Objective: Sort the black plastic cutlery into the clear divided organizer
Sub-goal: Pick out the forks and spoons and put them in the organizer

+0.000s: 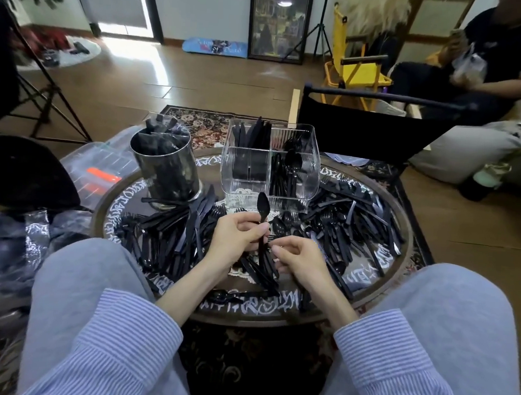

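Gripping: left hand fingers curl round upright black plastic spoon.
Right hand: fingers pinching its handle.
Far: clear divided organizer.

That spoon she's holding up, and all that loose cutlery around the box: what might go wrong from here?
The left hand grips the spoon low on its handle, so it could slip or tip. The right hand is picking in the tangled pile, which may drag extra pieces along. The clear organizer already holds spoons at its right side; dropping this one in the wrong compartment would mix the sorts.

Blue-and-white striped sleeves and light blue-grey trousers.
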